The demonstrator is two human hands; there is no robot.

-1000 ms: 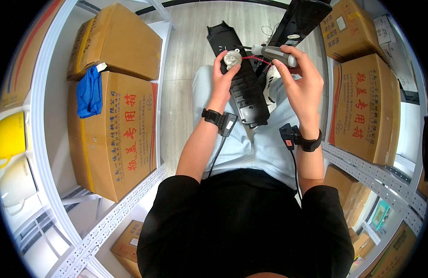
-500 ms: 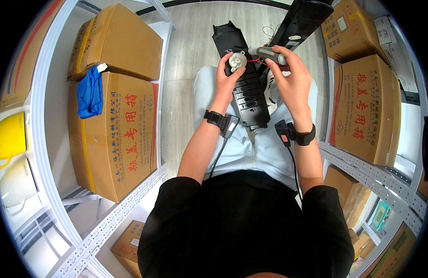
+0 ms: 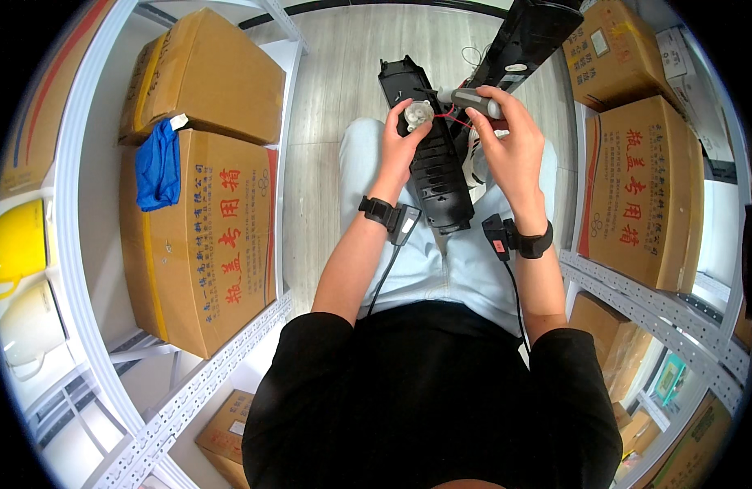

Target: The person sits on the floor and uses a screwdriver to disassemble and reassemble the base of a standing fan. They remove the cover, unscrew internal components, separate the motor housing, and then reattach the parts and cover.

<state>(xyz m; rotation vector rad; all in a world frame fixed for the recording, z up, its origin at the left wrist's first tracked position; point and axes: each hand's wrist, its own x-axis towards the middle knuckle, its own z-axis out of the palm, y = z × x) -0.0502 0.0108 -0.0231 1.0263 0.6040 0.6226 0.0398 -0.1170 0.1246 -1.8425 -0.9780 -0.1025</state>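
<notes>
Positioning seems underway: a round part (image 3: 418,114) is pinched by the left hand (image 3: 399,145), an apparent screwdriver (image 3: 471,100) by the right hand (image 3: 513,147), alignment needed.

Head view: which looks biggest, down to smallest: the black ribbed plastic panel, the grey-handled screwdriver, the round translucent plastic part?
1. Black ribbed plastic panel
2. Grey-handled screwdriver
3. Round translucent plastic part

From where I stand, a round, cloudy-clear plastic part (image 3: 418,115) is pinched in the left hand (image 3: 402,148), above a long black ribbed panel (image 3: 439,175) slanting away, far end leftward. Thin red wires (image 3: 457,119) show to the part's right. The grey-handled screwdriver (image 3: 474,102) lies nearly sideways in the right hand (image 3: 510,143), its dark shaft pointing left.
</notes>
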